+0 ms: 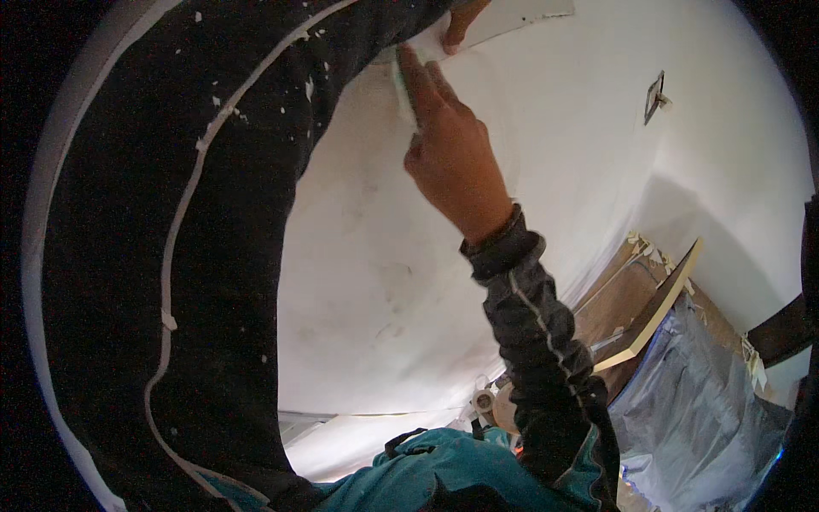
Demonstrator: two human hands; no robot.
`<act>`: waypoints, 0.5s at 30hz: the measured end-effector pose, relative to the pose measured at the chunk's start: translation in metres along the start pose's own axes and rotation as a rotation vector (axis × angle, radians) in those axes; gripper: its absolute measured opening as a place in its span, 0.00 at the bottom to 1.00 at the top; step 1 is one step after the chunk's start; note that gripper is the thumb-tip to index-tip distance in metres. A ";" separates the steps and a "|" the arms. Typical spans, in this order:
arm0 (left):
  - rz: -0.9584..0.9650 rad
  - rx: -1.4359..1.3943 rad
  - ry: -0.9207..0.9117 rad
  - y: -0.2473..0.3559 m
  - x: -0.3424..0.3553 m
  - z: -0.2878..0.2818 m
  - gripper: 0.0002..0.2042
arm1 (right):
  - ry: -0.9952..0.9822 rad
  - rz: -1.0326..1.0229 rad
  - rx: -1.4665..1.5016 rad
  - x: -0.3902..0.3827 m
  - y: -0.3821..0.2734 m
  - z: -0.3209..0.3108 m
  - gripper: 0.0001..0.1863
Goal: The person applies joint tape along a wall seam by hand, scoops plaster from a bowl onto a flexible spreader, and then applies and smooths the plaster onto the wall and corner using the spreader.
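My right hand [452,162] grips a thin, pale green-edged flat item [401,94] against the white wall [358,256], which has grey smudges. Higher up, at the top edge of the view, my left hand [463,26] touches a white piece [431,38] beside a straight seam, with only part of its fingers showing. My left arm, in a black paint-flecked sleeve [230,256], spans the left side of the view, so whatever lies behind it is hidden.
A small square fitting [655,96] is on the wall at upper right. Lower right, a leaning board with a pale edge [665,307], translucent plastic sheeting [691,410] and brown covering with torn tape [614,282] sit in the corner. Rolls [484,403] lie beyond my right arm.
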State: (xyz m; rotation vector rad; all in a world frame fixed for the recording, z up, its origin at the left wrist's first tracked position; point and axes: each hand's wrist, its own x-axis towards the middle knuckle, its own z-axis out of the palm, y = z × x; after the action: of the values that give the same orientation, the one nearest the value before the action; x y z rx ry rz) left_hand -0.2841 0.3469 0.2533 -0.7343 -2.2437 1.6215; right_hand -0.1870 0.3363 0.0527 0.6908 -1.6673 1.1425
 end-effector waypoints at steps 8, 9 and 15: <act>-0.019 -0.005 0.010 -0.001 -0.002 0.000 0.70 | -0.122 -0.005 -0.045 -0.044 -0.133 0.062 0.25; -0.018 -0.007 0.006 -0.001 -0.001 0.001 0.70 | -0.157 0.007 -0.072 -0.053 -0.153 0.069 0.26; -0.004 0.016 -0.003 0.005 0.004 0.000 0.70 | -0.318 -0.046 0.247 -0.111 -0.188 0.058 0.31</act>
State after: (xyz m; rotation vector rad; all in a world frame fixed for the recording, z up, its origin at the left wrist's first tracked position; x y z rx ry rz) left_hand -0.2865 0.3501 0.2486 -0.7240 -2.2306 1.6377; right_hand -0.0104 0.2009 0.0136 1.1096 -1.7749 1.2680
